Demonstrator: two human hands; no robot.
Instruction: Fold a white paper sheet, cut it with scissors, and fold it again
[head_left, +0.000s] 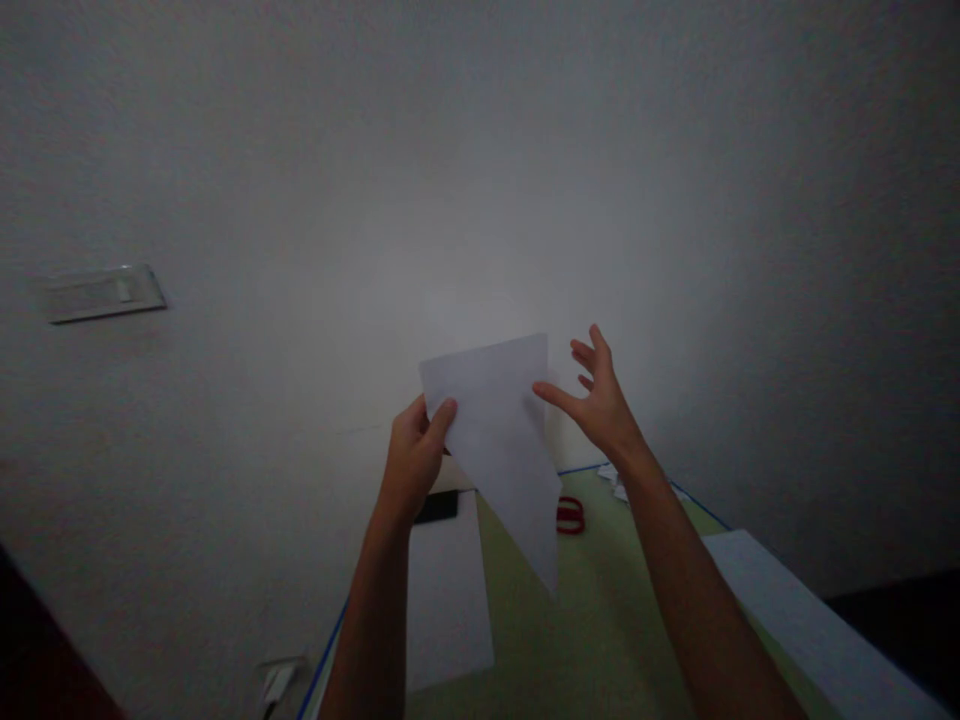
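A white sheet of paper folded into a triangle (504, 440) is held up in the air in front of a pale wall, its point hanging down. My left hand (414, 455) pinches its left corner between thumb and fingers. On the other side, my right hand (596, 400) is open with fingers spread, its thumb tip touching the paper's right edge.
Below lies a green table (577, 620) with a blue edge. On it are a white sheet (446, 600), a black flat object (437, 506), red scissor handles (570, 516), paper scraps (611, 478) and another white sheet (810, 620) at right. A switch plate (101, 293) is on the wall.
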